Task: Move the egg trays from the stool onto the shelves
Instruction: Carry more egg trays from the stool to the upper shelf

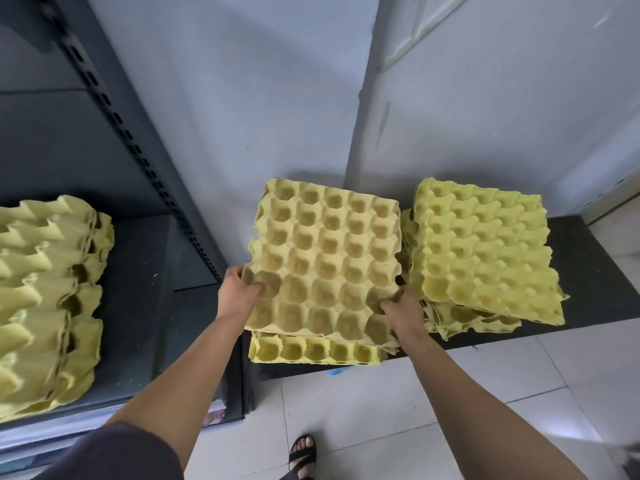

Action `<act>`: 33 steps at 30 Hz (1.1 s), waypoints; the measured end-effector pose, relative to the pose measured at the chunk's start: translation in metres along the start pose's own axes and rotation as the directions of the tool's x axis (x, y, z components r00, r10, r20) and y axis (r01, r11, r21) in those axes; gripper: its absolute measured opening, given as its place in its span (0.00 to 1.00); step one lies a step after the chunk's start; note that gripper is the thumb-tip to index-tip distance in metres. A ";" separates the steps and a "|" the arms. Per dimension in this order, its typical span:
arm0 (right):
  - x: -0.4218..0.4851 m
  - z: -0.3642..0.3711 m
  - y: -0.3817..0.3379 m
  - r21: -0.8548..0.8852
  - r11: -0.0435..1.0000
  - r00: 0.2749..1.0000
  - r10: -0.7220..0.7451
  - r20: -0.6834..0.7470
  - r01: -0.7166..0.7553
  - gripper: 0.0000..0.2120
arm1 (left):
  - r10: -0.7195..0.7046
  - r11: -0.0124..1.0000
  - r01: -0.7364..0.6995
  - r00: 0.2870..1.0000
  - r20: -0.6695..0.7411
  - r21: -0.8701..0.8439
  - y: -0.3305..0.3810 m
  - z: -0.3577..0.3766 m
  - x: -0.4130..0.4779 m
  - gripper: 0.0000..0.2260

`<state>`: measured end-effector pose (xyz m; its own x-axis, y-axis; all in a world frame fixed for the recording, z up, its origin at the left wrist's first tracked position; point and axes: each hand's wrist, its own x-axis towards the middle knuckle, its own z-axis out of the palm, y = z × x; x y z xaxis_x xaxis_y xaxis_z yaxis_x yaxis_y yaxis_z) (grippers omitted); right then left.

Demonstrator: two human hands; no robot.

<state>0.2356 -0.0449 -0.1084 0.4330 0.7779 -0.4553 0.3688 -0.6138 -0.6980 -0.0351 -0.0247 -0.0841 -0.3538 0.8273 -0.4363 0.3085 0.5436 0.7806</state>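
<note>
**Entry: egg-tray transfer, partly done.**

**Shelved:** one pile of yellow moulded-pulp egg trays (45, 299) lies on the dark grey metal shelf (138, 306) at far left.

**Outstanding, on the low black stool (588, 271):**
- A right-hand stack of yellow trays (485, 251), slightly fanned.
- A left-hand stack (311, 351), directly below the hands.
- The top yellow tray (325, 261), held just above the left-hand stack and offset from it. Whether it is one tray or a thin bundle cannot be told.

**Judgement:** more appears left than moved, with at least two further loads after this one.

**Left hand (239, 292):** the fingers (258, 289) curl over the tray's near-left corner, tips pressed into a cup, pinching the rim.

**Right hand (401, 313):** the fingers (388, 306) curl over the near-right corner, tips in a cup, likewise pinching the rim.

**Also present:** pale tiled floor (381, 427) and a sandalled foot (303, 455).
</note>
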 end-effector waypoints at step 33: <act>-0.331 -0.096 -0.090 0.333 0.617 0.693 -0.692 -0.201 0.713 0.27 | 0.746 0.643 -0.736 0.541 -0.388 0.212 0.045 -0.237 -0.341 0.35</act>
<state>0.1375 -0.2602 0.1583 0.2103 0.9371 0.2785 0.2622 0.2204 -0.9395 -0.1096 -0.3160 0.2061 -0.3038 0.7982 0.5201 0.6457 -0.2289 0.7285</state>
